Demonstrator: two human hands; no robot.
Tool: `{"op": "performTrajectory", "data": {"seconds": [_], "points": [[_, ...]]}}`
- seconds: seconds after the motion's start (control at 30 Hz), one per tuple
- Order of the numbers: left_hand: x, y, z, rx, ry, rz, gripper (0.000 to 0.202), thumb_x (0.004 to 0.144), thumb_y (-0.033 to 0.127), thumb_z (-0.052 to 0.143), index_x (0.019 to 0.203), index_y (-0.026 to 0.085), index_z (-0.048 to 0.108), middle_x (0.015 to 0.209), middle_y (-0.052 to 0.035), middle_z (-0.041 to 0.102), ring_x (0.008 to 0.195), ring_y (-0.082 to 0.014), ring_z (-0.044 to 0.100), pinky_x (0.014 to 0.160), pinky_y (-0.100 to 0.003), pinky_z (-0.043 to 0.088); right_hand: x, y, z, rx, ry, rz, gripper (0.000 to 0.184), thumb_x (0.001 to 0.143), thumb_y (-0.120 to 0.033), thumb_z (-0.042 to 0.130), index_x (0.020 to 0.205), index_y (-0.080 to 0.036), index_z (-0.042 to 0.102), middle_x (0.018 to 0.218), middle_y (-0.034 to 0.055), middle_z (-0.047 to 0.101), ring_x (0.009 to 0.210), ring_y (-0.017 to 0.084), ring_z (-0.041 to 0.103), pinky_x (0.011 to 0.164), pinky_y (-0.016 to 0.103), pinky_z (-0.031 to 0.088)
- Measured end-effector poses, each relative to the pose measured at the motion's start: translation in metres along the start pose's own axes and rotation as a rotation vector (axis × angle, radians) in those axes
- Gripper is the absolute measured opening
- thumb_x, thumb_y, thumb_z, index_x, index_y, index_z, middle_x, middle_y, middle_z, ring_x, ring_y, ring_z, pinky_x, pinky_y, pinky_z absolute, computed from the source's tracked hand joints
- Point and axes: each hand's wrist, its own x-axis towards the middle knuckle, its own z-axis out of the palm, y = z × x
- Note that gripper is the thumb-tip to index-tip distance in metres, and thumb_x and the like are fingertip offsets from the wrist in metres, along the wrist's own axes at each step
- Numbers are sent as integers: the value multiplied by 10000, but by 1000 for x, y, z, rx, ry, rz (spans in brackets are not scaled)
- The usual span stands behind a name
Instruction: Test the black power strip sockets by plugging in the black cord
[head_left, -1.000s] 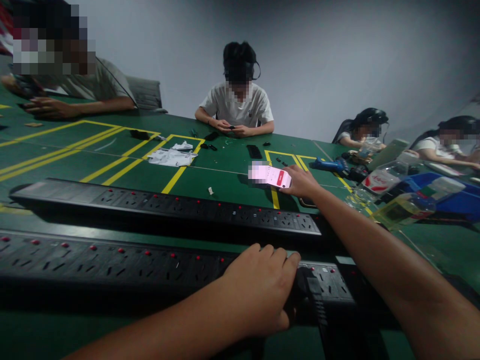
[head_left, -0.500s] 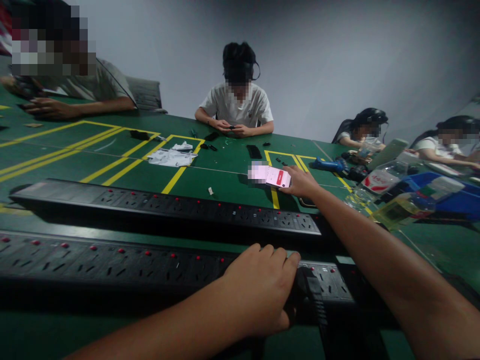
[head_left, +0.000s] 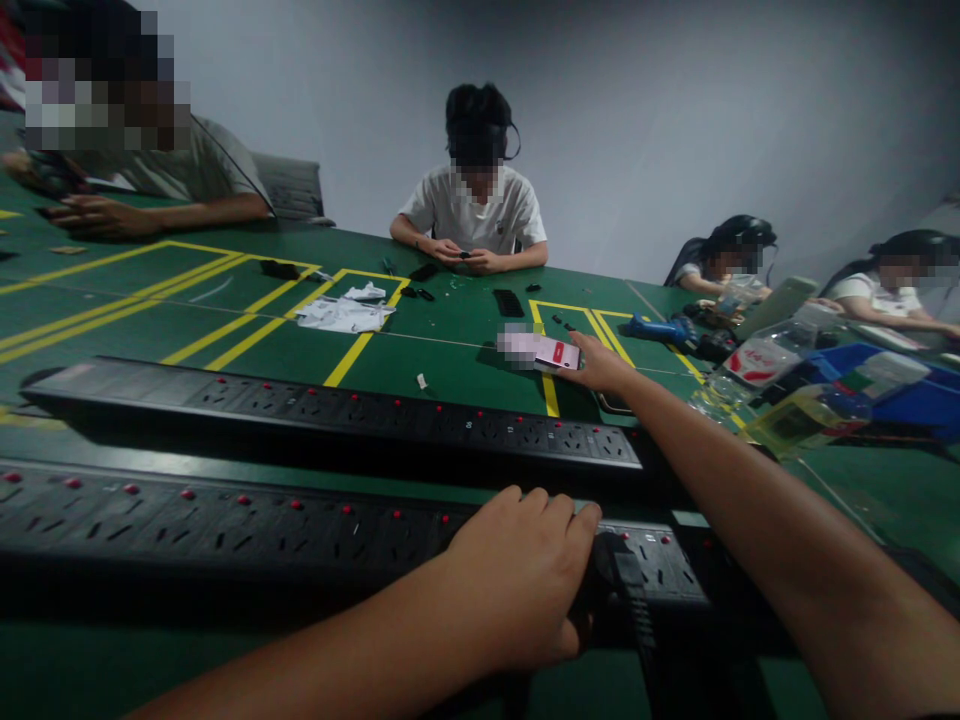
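Observation:
My left hand (head_left: 525, 565) is wrapped over the nearer black power strip (head_left: 247, 535), fingers on its far side and thumb at the near edge. Right beside those fingers, a black plug (head_left: 619, 560) with a ribbed cord sits in one of the strip's sockets. Farther out, my right hand (head_left: 604, 362) grips the right end of a phone (head_left: 556, 351) with a lit pink and white screen. Part of that screen is blurred out. Between my hands lies a second long power strip (head_left: 420, 415), with red lights along its sockets.
White crumpled plastic (head_left: 345, 312) lies on the green table (head_left: 450, 365). To the right are bottles (head_left: 806, 415), a blue bin (head_left: 892, 385) and a blue tool (head_left: 660, 328). A person opposite (head_left: 472, 205) holds a small dark item; other people sit left and right.
The phone's screen has become dimmer, and the phone has shifted very slightly in my right hand. My left hand stays in place on the power strip.

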Motion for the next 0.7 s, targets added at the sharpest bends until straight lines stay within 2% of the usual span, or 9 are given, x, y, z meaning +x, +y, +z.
{"op": "performTrajectory", "data": {"seconds": [0.1,0.3,0.43,0.57,0.7], "points": [[0,0,0,5,1,-1,779,707,442,621,1379,116,400,1149,-137,614,956,-292,581,777,-412,444,2,3,2,4,17,20,819,794,-573,589,1458,-171,326,1421,181,455,1256,350,475,1006,478,413],[0,0,1,3,3,-2,778,705,448,629,1372,113,408,1134,-132,616,950,-291,578,768,-414,445,2,4,4,-59,54,53,950,716,-701,597,1456,-178,312,1384,205,475,1251,389,456,1008,539,372],[0,1,1,4,10,-3,764,724,448,613,1379,117,400,1154,-132,610,966,-290,573,791,-415,444,1,0,4,-107,83,138,943,715,-707,589,1450,-188,306,1350,219,488,1230,420,453,976,576,360],[1,1,2,16,-5,-2,785,720,453,612,1393,116,387,1164,-133,607,979,-287,571,801,-412,439,-3,-7,1,-156,147,243,831,753,-585,602,1418,-158,345,1296,233,507,1200,444,450,938,591,363],[0,1,1,29,-13,7,791,714,449,618,1392,109,392,1162,-133,610,984,-288,574,800,-407,439,-11,-21,-18,-138,263,199,608,798,-359,564,1368,-208,419,1277,190,512,1187,417,444,925,581,366]]}}
